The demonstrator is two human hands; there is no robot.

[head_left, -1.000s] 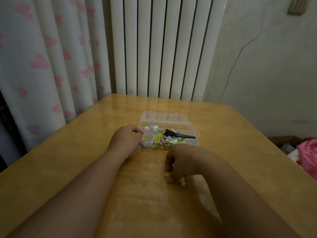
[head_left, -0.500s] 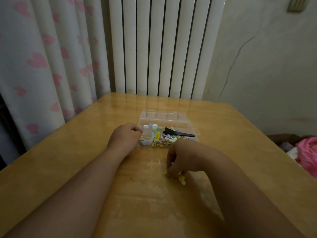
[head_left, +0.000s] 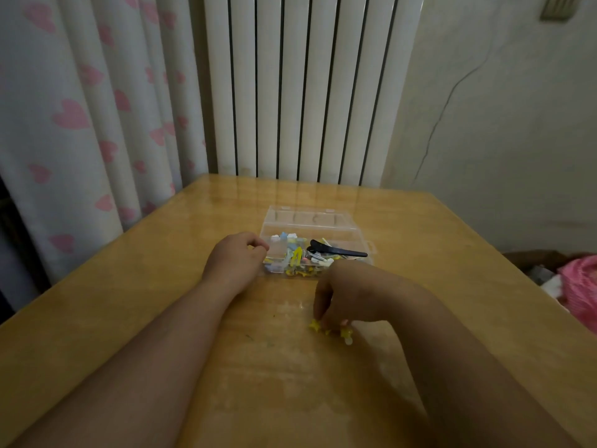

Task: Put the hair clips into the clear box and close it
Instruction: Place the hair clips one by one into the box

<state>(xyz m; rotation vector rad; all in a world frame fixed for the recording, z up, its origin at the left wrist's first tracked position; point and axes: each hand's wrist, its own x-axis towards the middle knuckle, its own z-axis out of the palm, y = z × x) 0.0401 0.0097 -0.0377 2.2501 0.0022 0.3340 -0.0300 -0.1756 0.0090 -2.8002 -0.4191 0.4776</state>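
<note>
At the far left hung a curtain (head_left: 80,124) printed with pink hearts, and beside it a white radiator (head_left: 307,92) stood behind the wooden table (head_left: 129,302). The left hand (head_left: 237,260) lay on the table with its fingers curled, its knuckles against the left end of the clear box (head_left: 318,218); whether it actually gripped the wall could not be told. The box sat open near the middle of the table, lid laid flat behind it, with a heap of small coloured hair clips (head_left: 297,257) in its front compartments and a long black clip (head_left: 339,251) lying across them. Just in front of the box, the right hand (head_left: 349,292) pointed downward, fingertips pinching yellow clips (head_left: 315,326) that were on the tabletop, outside the box. At the far right lay a pink cloth (head_left: 578,286).
</note>
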